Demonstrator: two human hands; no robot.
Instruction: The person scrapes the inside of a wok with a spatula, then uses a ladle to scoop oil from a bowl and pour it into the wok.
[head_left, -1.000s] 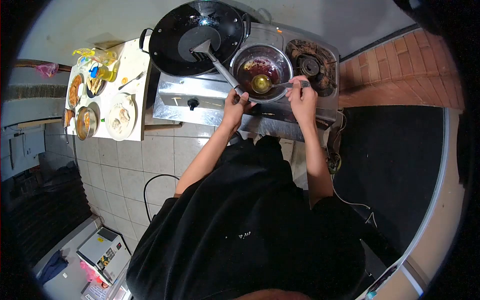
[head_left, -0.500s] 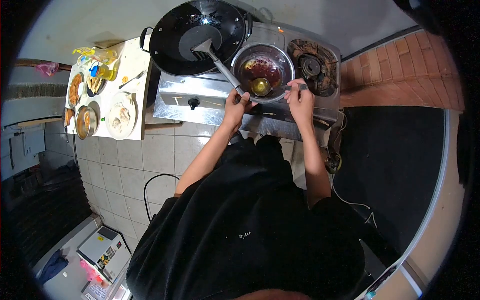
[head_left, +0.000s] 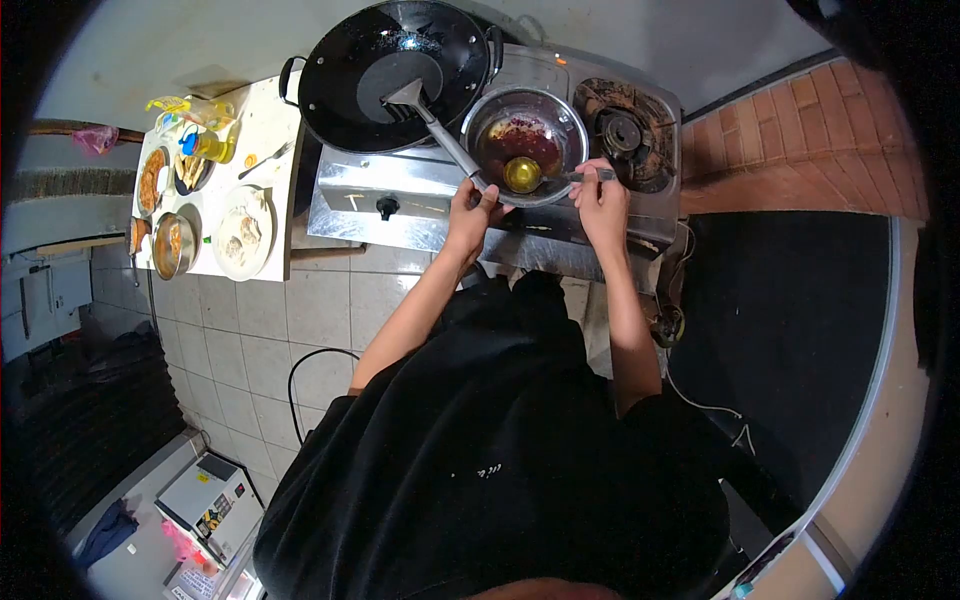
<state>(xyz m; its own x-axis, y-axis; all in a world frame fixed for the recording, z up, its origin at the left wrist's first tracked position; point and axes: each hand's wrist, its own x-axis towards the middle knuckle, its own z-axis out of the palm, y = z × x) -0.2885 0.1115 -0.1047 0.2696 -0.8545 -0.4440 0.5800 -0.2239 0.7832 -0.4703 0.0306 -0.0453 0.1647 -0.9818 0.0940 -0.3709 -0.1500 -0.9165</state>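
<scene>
A steel mixing bowl (head_left: 575, 120) with dark reddish liquid in its bottom sits on the stove. My left hand (head_left: 470, 218) is closed at the bowl's near-left rim. The grey handle of a spatula (head_left: 447, 140) runs into the same hand, while its flat head rests in the black wok (head_left: 345, 95); whether the fingers grip the handle cannot be made out. A ladle (head_left: 522, 175) with yellowish, clear liquid in its cup is inside the bowl. My right hand (head_left: 602, 203) pinches the ladle's handle at the bowl's right edge.
To the right is a sooty gas burner (head_left: 622, 132) on the steel stove (head_left: 380, 180). The white table (head_left: 275, 130) at left carries a plate (head_left: 240, 262), a fork (head_left: 265, 160), a yellow oil bottle (head_left: 212, 148) and a metal pot (head_left: 172, 245). A brick ledge (head_left: 800, 150) borders the right side.
Both hands keep their places and grips. The ladle has shifted very slightly in the bowl, and the liquid in its cup looks brighter yellow.
</scene>
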